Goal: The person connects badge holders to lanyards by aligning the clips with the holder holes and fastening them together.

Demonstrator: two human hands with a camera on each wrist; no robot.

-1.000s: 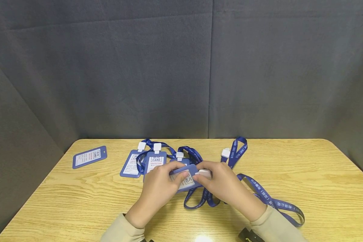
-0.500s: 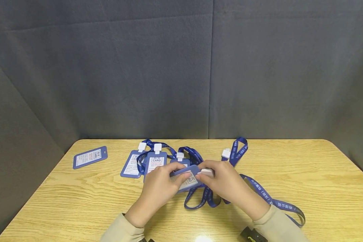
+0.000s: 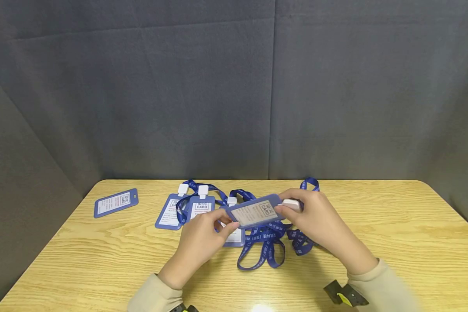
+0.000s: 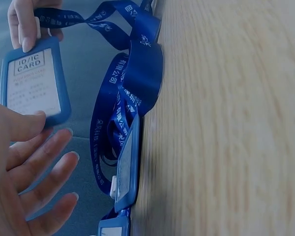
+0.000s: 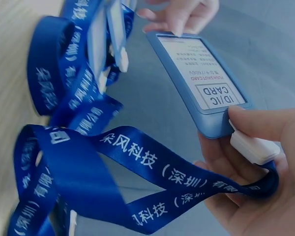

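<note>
A blue badge holder [image 3: 255,212] with an "ID/IC CARD" insert is held tilted above the table between both hands. My left hand [image 3: 203,232] pinches its lower end, thumb on the front; the other fingers spread loosely in the left wrist view. At the slotted end, my right hand [image 3: 317,216] pinches the holder together with a white plastic clip [image 5: 253,146]. From that clip a blue printed lanyard [image 5: 137,152] loops down past the right fingers. Where clip and holder meet, the right thumb [image 5: 255,123] partly covers them.
Behind the hands lie several badge holders with white clips, among them a left one [image 3: 167,212] and a middle one [image 3: 202,206]. Tangled lanyards [image 3: 265,236] lie in front. A strapless badge holder [image 3: 115,203] rests at far left. A dark curtain [image 3: 234,95] hangs behind the table.
Both hands were close together on the badge holder; the right hand has moved right and up with holder and clip, while the left now holds its lower end. The lanyard at right has been drawn in.
</note>
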